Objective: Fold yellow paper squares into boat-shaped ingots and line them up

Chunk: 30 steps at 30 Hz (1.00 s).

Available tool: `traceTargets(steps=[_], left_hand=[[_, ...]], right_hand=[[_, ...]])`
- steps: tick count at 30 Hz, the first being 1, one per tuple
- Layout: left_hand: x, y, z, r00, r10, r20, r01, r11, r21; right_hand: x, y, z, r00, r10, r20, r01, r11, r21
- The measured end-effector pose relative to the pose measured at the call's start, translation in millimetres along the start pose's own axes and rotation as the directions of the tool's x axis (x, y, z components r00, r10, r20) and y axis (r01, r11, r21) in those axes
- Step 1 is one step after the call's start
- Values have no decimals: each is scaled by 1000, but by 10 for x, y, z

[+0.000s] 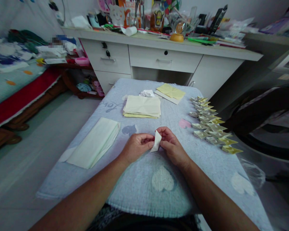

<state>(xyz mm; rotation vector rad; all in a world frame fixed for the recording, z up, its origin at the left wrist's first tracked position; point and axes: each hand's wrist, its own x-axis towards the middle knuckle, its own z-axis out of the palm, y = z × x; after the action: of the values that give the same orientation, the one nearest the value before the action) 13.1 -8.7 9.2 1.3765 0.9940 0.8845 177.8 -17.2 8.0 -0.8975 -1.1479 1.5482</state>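
Note:
A small folded piece of white paper [156, 141] is held upright between my two hands, above the near middle of the cloth-covered table. My left hand [137, 146] pinches its left edge with thumb and fingers. On the other side, my right hand [172, 146] grips the right edge, its fingertips at the top corner. Beyond my hands lies a stack of cream and yellow paper sheets [142, 106]. Rows of folded paper boats [210, 123], white and yellow, stand along the table's right side.
A long folded pale sheet [94, 142] lies at the left. Yellow and white sheets [170, 93] and a crumpled white tissue [147, 93] are at the far end. Behind stands a white desk [111, 65] crowded with jars; a bed [19, 83] is left, a washing machine [262, 125] right.

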Motion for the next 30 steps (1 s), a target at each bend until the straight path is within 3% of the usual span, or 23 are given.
traceTargets(steps=[5, 10, 14, 22, 30], left_hand=[[0, -3, -10, 999, 38, 6, -38, 999, 21], [6, 9, -21, 998, 45, 46, -41, 997, -71], [22, 11, -3, 1000, 31, 2, -31, 995, -90], [38, -27, -2, 993, 79, -89, -80, 997, -6], [13, -73, -22, 963, 226, -148, -198, 963, 181]], right_hand=[[-13, -25, 15, 1000, 29, 4, -29, 1000, 10], [-8, -49, 28, 998, 22, 58, -21, 999, -26], [26, 13, -2, 1000, 15, 27, -16, 1000, 13], [47, 63, -49, 997, 72, -30, -70, 996, 53], [44, 32, -38, 996, 87, -31, -83, 990, 110]])
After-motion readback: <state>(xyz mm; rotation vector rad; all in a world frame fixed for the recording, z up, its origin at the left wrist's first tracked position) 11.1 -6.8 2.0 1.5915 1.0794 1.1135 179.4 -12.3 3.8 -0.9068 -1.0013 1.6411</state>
